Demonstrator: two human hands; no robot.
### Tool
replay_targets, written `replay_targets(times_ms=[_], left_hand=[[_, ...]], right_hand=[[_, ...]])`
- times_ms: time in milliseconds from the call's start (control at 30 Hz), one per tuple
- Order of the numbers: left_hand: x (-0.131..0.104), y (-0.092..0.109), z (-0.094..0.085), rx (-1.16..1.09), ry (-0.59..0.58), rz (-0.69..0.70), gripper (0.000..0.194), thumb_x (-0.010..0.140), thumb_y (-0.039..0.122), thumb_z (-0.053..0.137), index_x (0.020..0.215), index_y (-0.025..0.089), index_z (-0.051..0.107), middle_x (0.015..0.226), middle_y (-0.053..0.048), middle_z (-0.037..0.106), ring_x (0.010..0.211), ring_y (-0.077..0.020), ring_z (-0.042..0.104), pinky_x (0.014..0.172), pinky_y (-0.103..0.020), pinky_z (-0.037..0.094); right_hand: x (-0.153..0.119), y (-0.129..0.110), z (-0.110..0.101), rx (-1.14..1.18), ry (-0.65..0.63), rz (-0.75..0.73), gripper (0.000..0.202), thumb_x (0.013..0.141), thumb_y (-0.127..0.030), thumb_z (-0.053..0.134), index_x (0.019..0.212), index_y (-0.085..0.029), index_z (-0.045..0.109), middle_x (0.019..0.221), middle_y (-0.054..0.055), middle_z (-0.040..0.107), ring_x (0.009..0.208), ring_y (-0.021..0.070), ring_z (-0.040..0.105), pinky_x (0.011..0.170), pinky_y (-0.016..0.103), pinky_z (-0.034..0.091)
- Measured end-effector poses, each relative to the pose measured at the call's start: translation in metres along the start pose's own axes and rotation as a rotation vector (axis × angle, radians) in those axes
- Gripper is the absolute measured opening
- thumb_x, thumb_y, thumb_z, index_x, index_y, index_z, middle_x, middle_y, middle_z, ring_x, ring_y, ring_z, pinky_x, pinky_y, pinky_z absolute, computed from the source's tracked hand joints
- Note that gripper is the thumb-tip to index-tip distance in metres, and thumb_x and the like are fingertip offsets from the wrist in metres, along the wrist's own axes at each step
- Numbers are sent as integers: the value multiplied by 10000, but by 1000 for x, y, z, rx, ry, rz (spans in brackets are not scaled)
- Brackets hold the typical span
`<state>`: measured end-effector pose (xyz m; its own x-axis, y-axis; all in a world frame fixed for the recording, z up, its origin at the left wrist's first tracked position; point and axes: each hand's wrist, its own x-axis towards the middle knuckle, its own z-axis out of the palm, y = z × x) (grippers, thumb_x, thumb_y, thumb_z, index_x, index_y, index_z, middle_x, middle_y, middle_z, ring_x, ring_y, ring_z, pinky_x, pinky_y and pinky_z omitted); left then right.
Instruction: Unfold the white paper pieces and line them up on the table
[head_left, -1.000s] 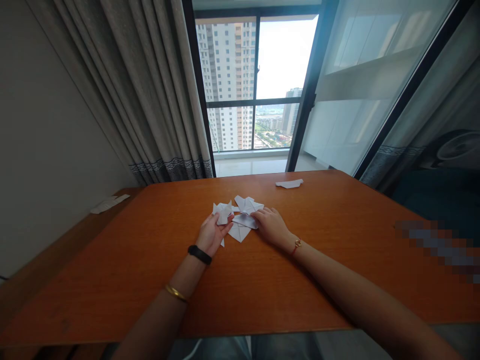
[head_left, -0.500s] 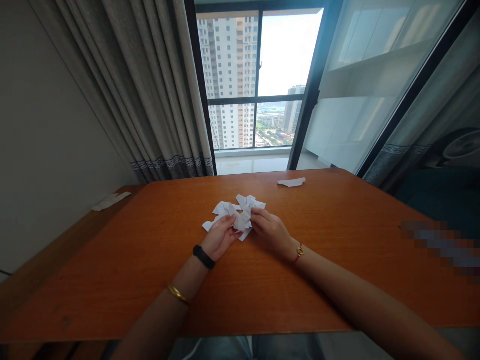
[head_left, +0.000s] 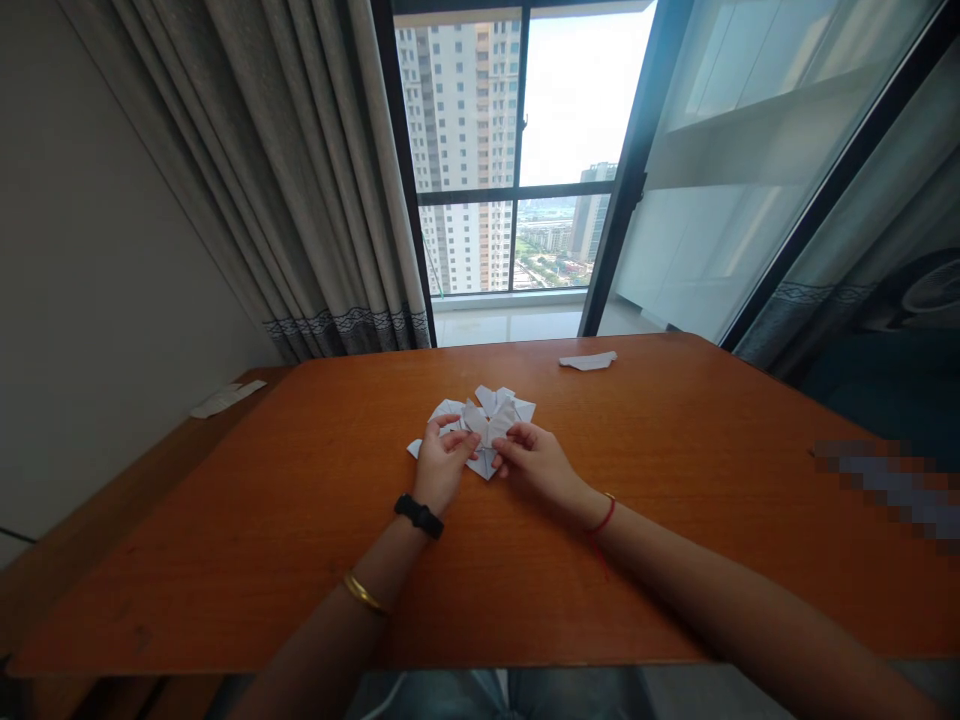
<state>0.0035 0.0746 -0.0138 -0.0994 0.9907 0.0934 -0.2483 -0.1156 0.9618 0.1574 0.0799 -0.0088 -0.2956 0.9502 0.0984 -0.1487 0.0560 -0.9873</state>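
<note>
A folded white paper piece point(head_left: 487, 422) with pointed flaps is between my hands, low over the table. My left hand point(head_left: 441, 458) pinches its left side with the thumb and fingers. On the other side, my right hand point(head_left: 531, 458) grips its right edge between thumb and fingertips. More folded white paper point(head_left: 496, 397) spreads behind and around it, with flaps reaching out to the left and the front. Where one paper piece ends and another begins, I cannot tell.
A white paper strip point(head_left: 589, 361) lies near the far edge of the orange-brown wooden table point(head_left: 675, 560). More pale paper point(head_left: 227, 399) rests on the ledge at the left. Grey curtains point(head_left: 330, 200) and a window stand beyond. A blurred patch covers something at the right edge.
My left hand has turned from palm-up beneath the paper to gripping from above, knuckles up. The paper between my hands looks lower and flatter. My right hand has shifted slightly along its edge.
</note>
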Motion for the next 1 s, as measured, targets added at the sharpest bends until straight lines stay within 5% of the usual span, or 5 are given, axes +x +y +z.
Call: replay_targets(times_ms=[200, 733, 1000], left_hand=[[-2, 1, 0, 42, -52, -59, 380, 615, 272, 821, 861, 138, 564, 718, -36, 669, 638, -153, 648, 570, -216, 462], [-1, 3, 0, 13, -49, -123, 335, 624, 239, 834, 858, 132, 619, 741, -57, 695, 652, -162, 666, 575, -210, 500], [-4, 6, 1, 73, -92, -96, 313, 597, 208, 835, 845, 127, 663, 717, -62, 705, 615, -152, 641, 554, -203, 471]], right_hand=[[-2, -3, 2, 61, -14, 25, 357, 673, -480, 734, 772, -190, 552, 656, 3, 654, 611, 168, 619, 587, 293, 497], [-3, -9, -6, -156, 3, 62, 324, 742, -495, 655, 690, -188, 565, 588, 7, 648, 489, 140, 553, 483, 258, 423], [-2, -8, -7, -232, 38, -8, 347, 767, -501, 618, 632, -197, 521, 501, -46, 522, 449, 114, 476, 443, 240, 355]])
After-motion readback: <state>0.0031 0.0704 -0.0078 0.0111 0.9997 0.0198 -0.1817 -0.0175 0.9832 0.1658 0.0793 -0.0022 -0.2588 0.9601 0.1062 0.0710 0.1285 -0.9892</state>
